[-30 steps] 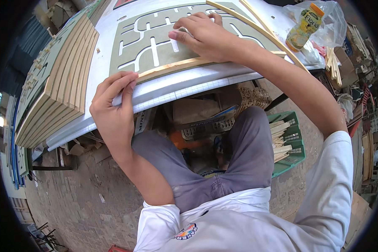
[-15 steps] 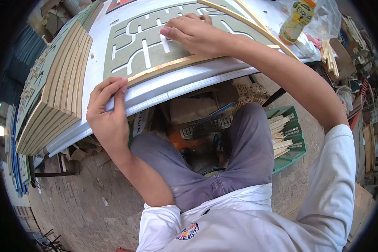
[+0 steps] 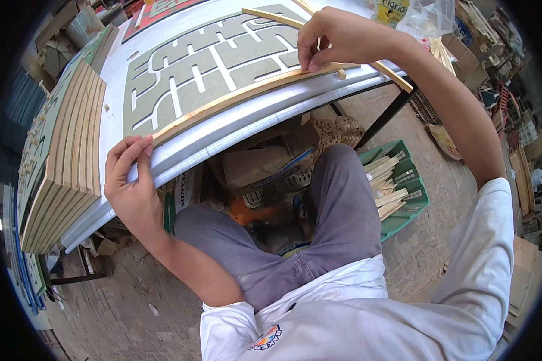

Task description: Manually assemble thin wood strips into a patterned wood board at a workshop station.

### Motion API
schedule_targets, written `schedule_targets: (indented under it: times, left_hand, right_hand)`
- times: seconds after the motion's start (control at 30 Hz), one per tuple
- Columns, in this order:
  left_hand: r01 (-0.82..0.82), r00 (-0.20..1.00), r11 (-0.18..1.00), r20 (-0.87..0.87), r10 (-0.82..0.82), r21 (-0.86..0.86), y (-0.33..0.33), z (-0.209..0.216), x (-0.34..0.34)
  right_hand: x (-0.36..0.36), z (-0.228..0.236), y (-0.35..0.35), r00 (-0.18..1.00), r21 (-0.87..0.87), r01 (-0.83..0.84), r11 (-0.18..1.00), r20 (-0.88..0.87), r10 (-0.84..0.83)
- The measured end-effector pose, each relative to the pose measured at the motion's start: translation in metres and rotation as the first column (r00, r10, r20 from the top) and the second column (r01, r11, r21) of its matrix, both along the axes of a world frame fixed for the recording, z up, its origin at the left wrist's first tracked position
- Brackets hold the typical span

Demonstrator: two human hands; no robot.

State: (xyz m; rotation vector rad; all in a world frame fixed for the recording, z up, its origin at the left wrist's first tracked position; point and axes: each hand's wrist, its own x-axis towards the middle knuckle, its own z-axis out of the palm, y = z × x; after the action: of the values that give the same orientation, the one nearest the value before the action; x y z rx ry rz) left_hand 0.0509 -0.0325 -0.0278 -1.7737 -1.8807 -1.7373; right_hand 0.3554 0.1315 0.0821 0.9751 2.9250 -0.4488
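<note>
left hand [image 3: 130, 175]: pinching wooden strip [image 3: 235, 97] | right hand [image 3: 342, 40]: nearly closed, touching it, grip unclear

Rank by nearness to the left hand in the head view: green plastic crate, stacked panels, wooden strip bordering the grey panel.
1. Wooden strip: touched by the left hand.
2. Stacked panels: close, on its left.
3. Green plastic crate: well to the right.

The bare left hand [image 3: 129, 171] is hiding one end of the long yellowish wooden strip [image 3: 241, 95]. The bare right hand [image 3: 340, 36] and forearm are covering the middle of a slanting pale wooden strip [image 3: 274, 18]. The top edge is cutting off the yellow-labelled plastic bottle [image 3: 391, 9]; the grey-trousered right knee [image 3: 340, 168] is screening part of the green plastic crate [image 3: 420, 191].
</note>
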Motion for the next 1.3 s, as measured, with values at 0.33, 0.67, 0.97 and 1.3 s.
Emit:
schedule_targets:
  times: [0.33,0.67,0.97,1.3]
  left_hand:
    - [-0.069,0.996,0.997,-0.052,0.07,0.022,-0.003,-0.001,-0.004]
    - [-0.232,0.972,0.97,0.051,0.229,0.077,-0.012,-0.008,-0.025]
    - [-0.07,0.997,0.997,0.04,0.069,0.019,-0.013,-0.005,-0.03]
    - [-0.124,0.986,0.992,0.109,0.125,-0.014,-0.016,0.0,-0.028]
  right_hand:
    - [-0.024,0.016,-0.01,0.992,0.054,0.035,0.998,0.121,-0.041]
    - [-0.002,-0.007,0.03,0.849,0.089,-0.454,0.886,-0.257,0.461]
    - [-0.014,-0.007,0.009,0.993,0.094,-0.112,0.989,0.048,0.108]
    - [-0.06,-0.006,-0.019,0.941,0.237,-0.138,0.962,-0.27,0.202]
